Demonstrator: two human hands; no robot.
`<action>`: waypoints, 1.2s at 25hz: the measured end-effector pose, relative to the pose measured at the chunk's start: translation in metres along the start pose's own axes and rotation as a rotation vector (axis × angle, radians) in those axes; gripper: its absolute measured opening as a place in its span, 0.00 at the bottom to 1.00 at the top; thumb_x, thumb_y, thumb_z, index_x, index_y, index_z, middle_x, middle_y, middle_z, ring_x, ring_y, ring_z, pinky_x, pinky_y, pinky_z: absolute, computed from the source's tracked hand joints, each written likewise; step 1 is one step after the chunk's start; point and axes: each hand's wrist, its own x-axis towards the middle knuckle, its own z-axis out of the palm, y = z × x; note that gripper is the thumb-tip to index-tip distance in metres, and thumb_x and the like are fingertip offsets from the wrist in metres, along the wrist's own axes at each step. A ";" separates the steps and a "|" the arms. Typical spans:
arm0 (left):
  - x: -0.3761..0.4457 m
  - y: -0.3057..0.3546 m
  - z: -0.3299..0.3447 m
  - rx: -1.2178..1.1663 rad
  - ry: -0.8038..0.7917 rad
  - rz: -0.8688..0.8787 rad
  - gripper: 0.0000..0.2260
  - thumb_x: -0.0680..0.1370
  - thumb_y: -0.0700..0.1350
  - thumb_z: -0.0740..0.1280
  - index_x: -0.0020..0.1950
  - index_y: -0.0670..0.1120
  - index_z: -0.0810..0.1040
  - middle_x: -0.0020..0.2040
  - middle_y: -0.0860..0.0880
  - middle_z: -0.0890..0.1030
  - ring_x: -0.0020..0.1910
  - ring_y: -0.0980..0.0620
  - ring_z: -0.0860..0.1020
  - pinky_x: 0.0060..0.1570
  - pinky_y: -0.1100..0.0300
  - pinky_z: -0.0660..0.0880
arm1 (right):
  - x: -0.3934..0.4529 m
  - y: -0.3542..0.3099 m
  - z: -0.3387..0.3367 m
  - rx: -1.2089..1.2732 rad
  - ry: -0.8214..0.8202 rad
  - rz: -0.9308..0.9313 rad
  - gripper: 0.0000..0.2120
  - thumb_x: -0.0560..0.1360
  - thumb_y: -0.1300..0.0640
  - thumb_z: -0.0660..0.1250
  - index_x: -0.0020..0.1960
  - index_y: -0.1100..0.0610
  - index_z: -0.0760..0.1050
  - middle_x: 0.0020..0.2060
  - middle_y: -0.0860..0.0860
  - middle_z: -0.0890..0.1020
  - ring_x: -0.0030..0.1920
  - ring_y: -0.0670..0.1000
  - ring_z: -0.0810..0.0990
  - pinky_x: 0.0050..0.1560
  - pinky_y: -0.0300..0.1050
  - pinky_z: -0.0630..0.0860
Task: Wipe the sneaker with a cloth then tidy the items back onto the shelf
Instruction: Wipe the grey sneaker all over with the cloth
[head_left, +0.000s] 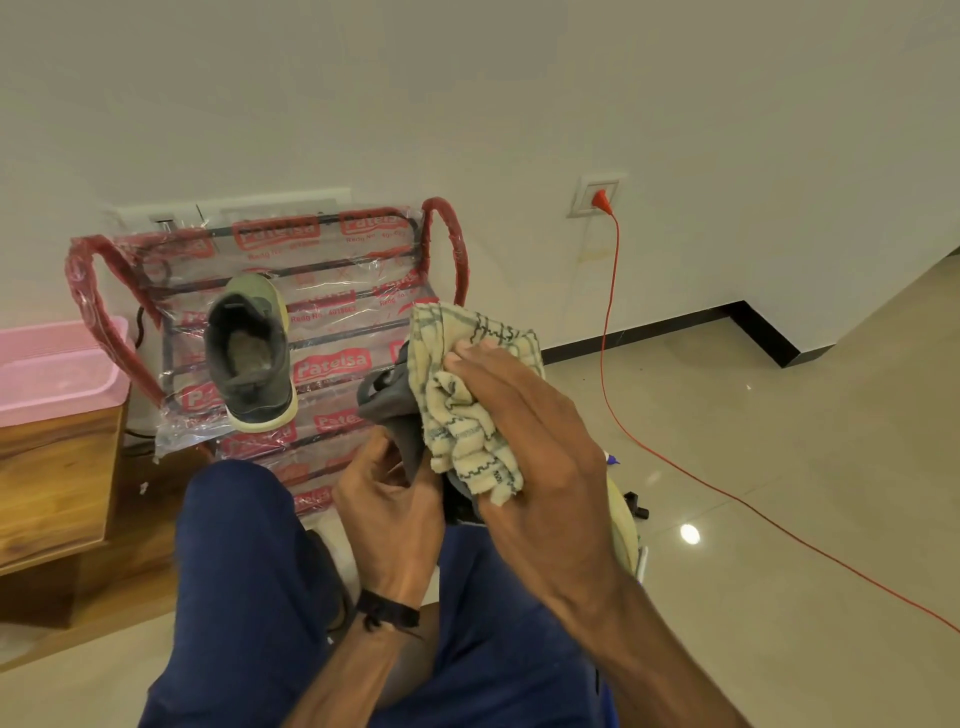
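— What do we have at the centre?

— We see the dark grey sneaker (395, 415) held up over the lap, in front of the shelf. Most of it is hidden; only part of its grey upper shows between the hands.

— And the cloth?

— The cream checked cloth (467, 405) is bunched against the sneaker's right side, covering much of it. Our right hand (524, 441) lies over the cloth, fingers curved round it and pressing it onto the shoe.

— The other hand?

— Our left hand (389, 499) grips the sneaker from below, fingers curled around its lower part. A black band (389, 613) sits on that wrist.

— Where is the second shoe?

— A matching grey shoe (249, 353) with a pale sole rests on the shelf (337, 312), heel towards us, toe towards the wall. The shelf is a rack of dark bars with red handles, wrapped in clear plastic printed in red.

— Further out?

— We see blue trousers (244, 571) below the hands. A pink tub (57, 369) stands on a wooden cabinet (57, 488) to the left of the shelf. On the right, an orange cable (613, 364) runs from a wall socket (597, 195) down across the tiled floor (779, 467). Just beyond our right wrist some pale object peeks out; we cannot tell what it is.
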 end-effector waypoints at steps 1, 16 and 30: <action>0.000 -0.002 -0.001 -0.034 0.018 -0.048 0.02 0.75 0.44 0.71 0.42 0.48 0.81 0.38 0.54 0.84 0.39 0.56 0.80 0.40 0.58 0.78 | -0.004 0.001 -0.002 -0.024 -0.047 -0.038 0.23 0.76 0.59 0.73 0.70 0.59 0.75 0.70 0.52 0.76 0.73 0.49 0.71 0.70 0.52 0.71; -0.009 -0.009 0.002 0.112 0.045 0.019 0.08 0.75 0.39 0.73 0.39 0.47 0.77 0.33 0.58 0.80 0.32 0.61 0.76 0.34 0.64 0.73 | -0.050 0.001 -0.001 0.061 0.095 0.159 0.18 0.78 0.63 0.68 0.67 0.60 0.77 0.67 0.52 0.78 0.71 0.51 0.74 0.66 0.54 0.75; -0.011 0.005 0.004 0.385 0.039 0.411 0.07 0.75 0.48 0.69 0.45 0.44 0.80 0.31 0.52 0.77 0.28 0.57 0.72 0.29 0.58 0.70 | 0.007 0.003 -0.040 -0.067 -0.040 0.025 0.33 0.68 0.63 0.80 0.71 0.63 0.73 0.70 0.55 0.76 0.71 0.52 0.74 0.68 0.55 0.74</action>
